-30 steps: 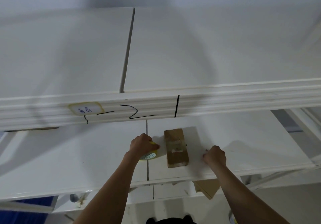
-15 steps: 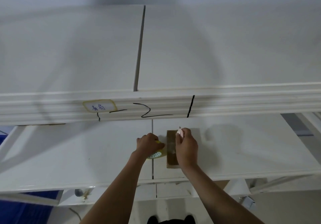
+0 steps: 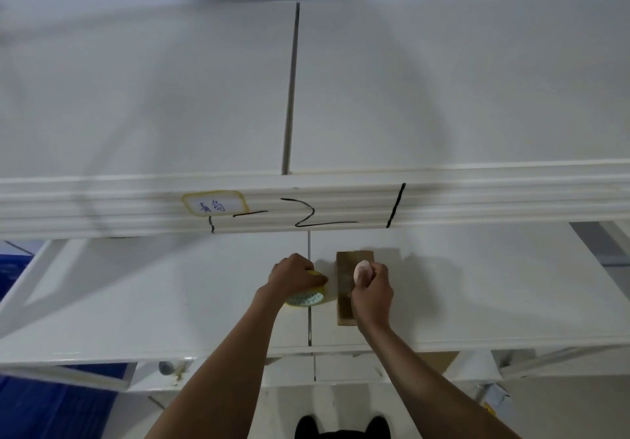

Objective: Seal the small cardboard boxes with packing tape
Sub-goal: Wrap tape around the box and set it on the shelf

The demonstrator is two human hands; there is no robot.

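Our right hand [image 3: 371, 293] sits on the cardboard box [image 3: 345, 288] at table [image 3: 170, 302] centre, fingers curled round a small white object [image 3: 363, 270]. Left hand [image 3: 295, 273] at 9 o'clock of the box, fingers gripping the tape roll [image 3: 306, 297]. Labelled shelf edge [image 3: 306, 206] at 12.

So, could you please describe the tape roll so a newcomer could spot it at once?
On the lower white shelf, below the handwritten label, find the left hand. It grips the tape roll: round with a yellow rim, unlike the flat brown cardboard box beside it.
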